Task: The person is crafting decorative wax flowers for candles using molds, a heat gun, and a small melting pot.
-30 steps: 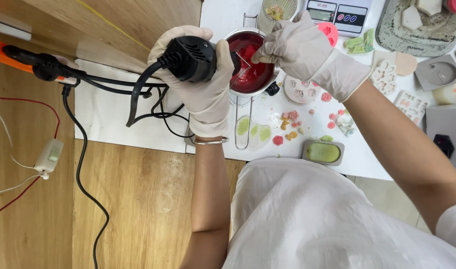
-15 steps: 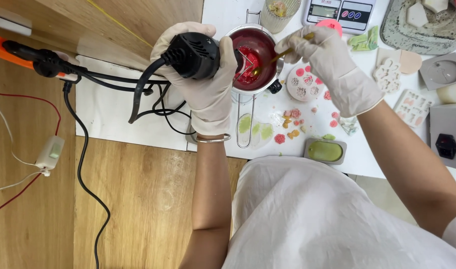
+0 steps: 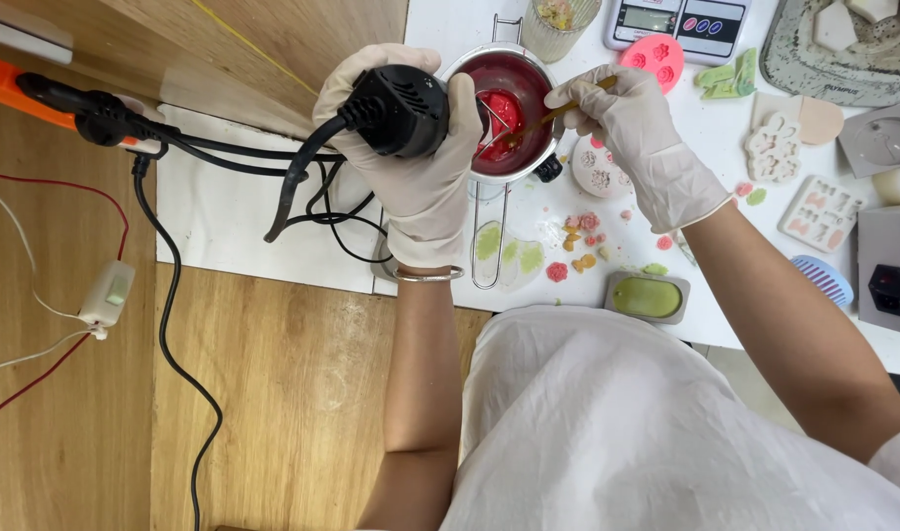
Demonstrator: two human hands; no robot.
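Two gloved hands: left hand (image 3: pixel 420 167) wrapped around black heat gun (image 3: pixel 399 110), right hand (image 3: pixel 639 138) pinching stick (image 3: pixel 548 116) in steel pot (image 3: pixel 509 108) of glossy red melt.

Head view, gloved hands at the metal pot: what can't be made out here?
- Nozzle of the black heat tool: hidden by the left hand that grips it.
- Tip of the stick held by the right hand: lost in the red liquid of the metal pot.
- Pot's base: covered by the left hand.
- Digital scale and glass jar: cut off by the top edge.
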